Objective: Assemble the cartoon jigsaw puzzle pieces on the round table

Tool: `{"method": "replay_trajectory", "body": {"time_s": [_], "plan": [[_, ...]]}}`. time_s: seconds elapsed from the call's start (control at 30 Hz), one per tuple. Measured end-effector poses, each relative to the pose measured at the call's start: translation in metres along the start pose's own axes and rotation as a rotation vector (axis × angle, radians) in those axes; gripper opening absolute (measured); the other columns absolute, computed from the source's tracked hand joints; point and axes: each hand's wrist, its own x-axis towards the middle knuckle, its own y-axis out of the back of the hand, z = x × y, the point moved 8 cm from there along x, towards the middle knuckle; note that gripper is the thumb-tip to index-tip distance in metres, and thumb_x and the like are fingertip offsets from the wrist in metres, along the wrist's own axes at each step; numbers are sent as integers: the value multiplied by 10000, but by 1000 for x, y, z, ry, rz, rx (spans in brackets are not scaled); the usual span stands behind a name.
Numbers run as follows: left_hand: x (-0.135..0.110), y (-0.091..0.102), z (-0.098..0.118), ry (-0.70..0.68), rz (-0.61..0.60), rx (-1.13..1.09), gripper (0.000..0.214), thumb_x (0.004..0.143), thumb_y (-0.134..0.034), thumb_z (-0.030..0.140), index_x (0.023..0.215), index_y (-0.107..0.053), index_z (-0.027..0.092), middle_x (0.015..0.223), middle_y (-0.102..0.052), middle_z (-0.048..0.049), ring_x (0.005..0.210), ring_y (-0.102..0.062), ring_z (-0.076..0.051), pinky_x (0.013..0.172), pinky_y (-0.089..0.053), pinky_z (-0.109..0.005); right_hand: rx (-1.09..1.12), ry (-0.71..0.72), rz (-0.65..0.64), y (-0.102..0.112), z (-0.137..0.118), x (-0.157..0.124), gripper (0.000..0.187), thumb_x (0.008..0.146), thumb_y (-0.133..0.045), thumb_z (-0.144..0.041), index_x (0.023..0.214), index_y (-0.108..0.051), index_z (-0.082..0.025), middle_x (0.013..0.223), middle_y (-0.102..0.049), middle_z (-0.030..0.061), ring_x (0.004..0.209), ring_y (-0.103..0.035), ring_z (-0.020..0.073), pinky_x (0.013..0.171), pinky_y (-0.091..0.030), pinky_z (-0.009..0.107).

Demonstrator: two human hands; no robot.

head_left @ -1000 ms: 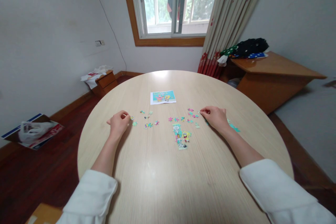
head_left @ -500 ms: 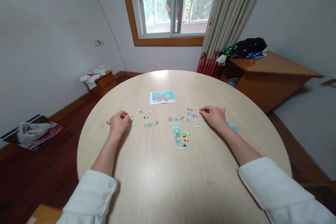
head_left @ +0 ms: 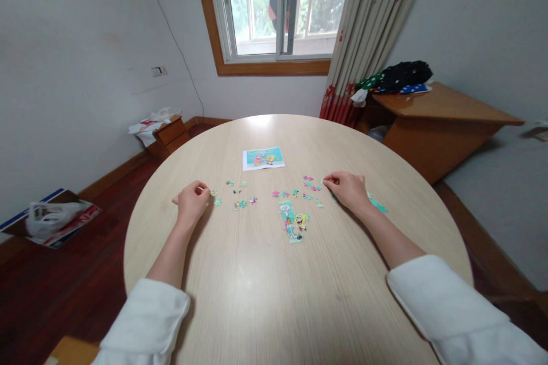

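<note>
At the left of the loose pieces, my left hand (head_left: 193,202) is closed in a pinch, its fingertips at a small yellow-green puzzle piece (head_left: 213,193). A green puzzle piece (head_left: 218,202) lies just below that one. My right hand (head_left: 347,189) also pinches, with a pale puzzle piece (head_left: 322,182) at its fingertips. Beneath and behind this hand lie teal pieces (head_left: 377,203), partly hidden by the wrist. Between the hands is a partly joined puzzle (head_left: 289,221) showing a tall teal figure, with a yellow sponge figure (head_left: 302,220) at its right side.
A printed reference picture (head_left: 264,158) lies farther back on the round wooden table (head_left: 240,291). Several loose pieces (head_left: 241,204) are scattered left of centre, and pink and teal ones (head_left: 315,188) right of centre. A brown desk (head_left: 445,105) with cloths stands behind at the right.
Both hands hold nearly the same poses and places. The whole view has shifted very slightly; the puzzle pieces have not visibly moved on the table.
</note>
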Motion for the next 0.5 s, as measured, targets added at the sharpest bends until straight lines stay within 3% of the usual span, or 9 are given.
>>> {"method": "replay_trajectory", "body": {"time_s": [0.5], "plan": [[0,0,0,-4,-2,-3,163,684,-471,303,696,-599,203,592,-630,-8,690,-611,-239,873,-322,-462,17,28,32,-2,3,1,294,813,-505,-409,758,-719,-215,721,-706,51,723,-603,213,780,-286,382]]}}
